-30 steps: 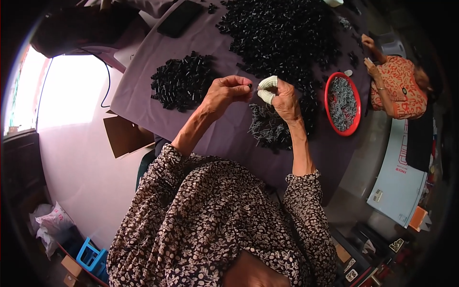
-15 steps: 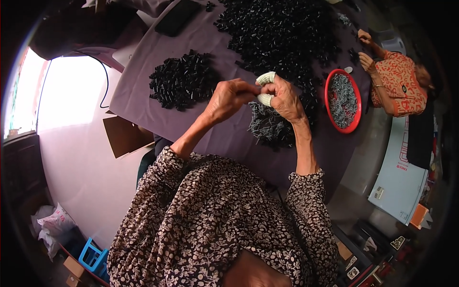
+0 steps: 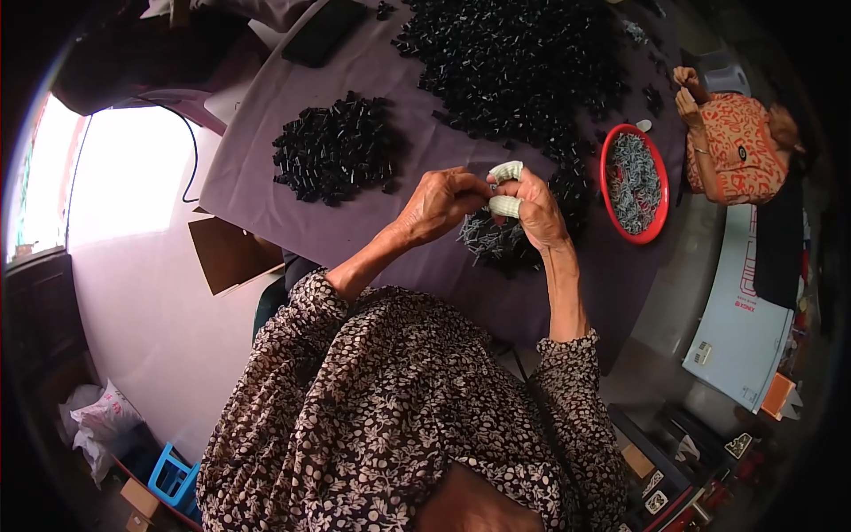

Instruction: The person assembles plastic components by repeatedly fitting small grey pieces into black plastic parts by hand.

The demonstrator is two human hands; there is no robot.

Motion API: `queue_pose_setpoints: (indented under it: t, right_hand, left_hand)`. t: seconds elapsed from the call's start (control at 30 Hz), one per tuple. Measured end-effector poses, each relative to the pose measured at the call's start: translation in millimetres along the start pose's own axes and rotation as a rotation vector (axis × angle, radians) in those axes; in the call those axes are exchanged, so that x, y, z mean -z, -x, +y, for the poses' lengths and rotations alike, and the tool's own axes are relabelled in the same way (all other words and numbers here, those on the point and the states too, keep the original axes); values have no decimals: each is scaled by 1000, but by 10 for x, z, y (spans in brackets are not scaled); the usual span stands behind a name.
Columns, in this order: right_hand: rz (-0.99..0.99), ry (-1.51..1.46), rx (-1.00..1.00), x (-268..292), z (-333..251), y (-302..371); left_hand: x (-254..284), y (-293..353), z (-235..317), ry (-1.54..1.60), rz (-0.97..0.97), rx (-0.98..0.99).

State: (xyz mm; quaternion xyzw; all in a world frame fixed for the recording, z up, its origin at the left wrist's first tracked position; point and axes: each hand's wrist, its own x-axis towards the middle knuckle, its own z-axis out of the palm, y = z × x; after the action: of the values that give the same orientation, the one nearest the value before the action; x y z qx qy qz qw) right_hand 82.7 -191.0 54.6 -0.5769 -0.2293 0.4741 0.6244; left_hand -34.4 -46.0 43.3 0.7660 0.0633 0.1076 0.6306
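Note:
My left hand (image 3: 441,206) and my right hand (image 3: 537,208) meet above the table, fingertips pinched close together. White finger covers (image 3: 506,207) sit on the thumb and a finger of my right hand. Whatever the fingertips grip is too small and too hidden to name. Just below my right hand lies a small heap of grey screw-like pins (image 3: 493,238), mixed with black pieces at its edge. Left of my hands is a pile of small black plastic pieces (image 3: 335,149). A much larger black heap (image 3: 523,66) spreads beyond them.
A red bowl (image 3: 605,182) of grey pins stands at the right on the purple tablecloth (image 3: 434,275). A dark flat object (image 3: 325,32) lies at the far left. Another person (image 3: 740,146) in an orange patterned top sits on the right. A cardboard box (image 3: 232,255) is at the left.
Both hands have come slightly nearer to me, still fingertip to fingertip. The other person's hands have drawn back from the table and come together.

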Motion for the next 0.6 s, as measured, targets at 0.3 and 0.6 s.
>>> queue_pose_setpoints:
  t: [0.3,0.6]
  right_hand:
    - [36,-25,23,-35,37,-49]
    - [403,356,86,144,-44,-160]
  left_hand:
    - [40,-41,-21,-145,23,-42]
    - [108,-57,-141,653,25,310]
